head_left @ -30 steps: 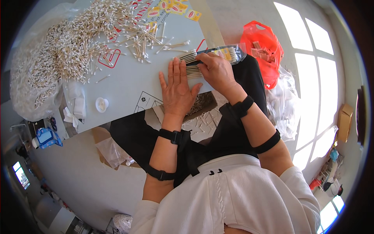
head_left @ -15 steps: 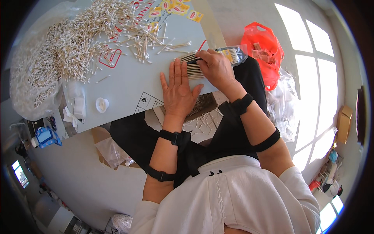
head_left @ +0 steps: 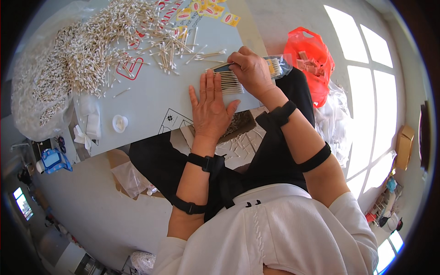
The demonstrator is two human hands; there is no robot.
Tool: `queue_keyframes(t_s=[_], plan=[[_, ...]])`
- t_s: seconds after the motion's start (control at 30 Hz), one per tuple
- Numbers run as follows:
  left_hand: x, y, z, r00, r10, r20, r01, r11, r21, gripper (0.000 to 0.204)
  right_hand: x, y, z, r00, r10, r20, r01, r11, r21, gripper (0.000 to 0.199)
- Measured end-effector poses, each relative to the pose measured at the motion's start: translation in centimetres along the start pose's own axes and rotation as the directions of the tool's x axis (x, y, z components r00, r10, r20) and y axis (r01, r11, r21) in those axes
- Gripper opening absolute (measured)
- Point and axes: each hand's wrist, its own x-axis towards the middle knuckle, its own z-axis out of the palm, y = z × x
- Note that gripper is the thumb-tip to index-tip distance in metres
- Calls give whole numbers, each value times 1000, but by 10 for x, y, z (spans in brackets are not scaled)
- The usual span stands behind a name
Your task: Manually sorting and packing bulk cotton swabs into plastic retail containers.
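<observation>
"What are those 2 hands working over?"

"A row of cotton swabs (head_left: 233,84), lined up on the table (head_left: 156,94) near its close edge. The left hand (head_left: 211,107) lies palm down at the row's left end, fingers straight, thumb spread wide."

"And the right hand (head_left: 252,72)?"

"Above the row's far side, fingers curled in toward the thumb. Whether they pinch anything, I can't tell from here."

"I see a clear sleeve (head_left: 286,63) to the right of it."

"With swabs (head_left: 277,65) inside, and a yellow label (head_left: 272,69) showing."

"What about the other containers?"

"On the left, a big clear plastic bag (head_left: 27,121) full of loose swabs (head_left: 50,78), with a heap (head_left: 114,27) spread over the tabletop beside it. There's 1 small white dish (head_left: 114,124) too, something white in it."

"And off the table?"

"A red bag (head_left: 293,43) on the right, holding pinkish-brown pieces (head_left: 306,65). Below the table's edge, a cardboard box (head_left: 246,129); its contents are too dark to name."
</observation>
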Motion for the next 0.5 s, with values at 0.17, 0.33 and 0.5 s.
queue_keyframes(t_s=[0.17, 0.33, 0.5], plan=[[-1, 0, 0, 1000, 21, -23, -22, 999, -35, 84, 32, 14, 11, 994, -94, 46, 96, 995, -28, 3], [0, 2, 0, 999, 33, -25, -33, 999, -11, 80, 51, 20, 7, 986, -129, 104, 132, 991, -20, 6], [-3, -1, -1, 999, 19, -39, -20, 1000, -7, 79, 8, -4, 6, 969, 188, -163, -107, 907, 408, 22]])
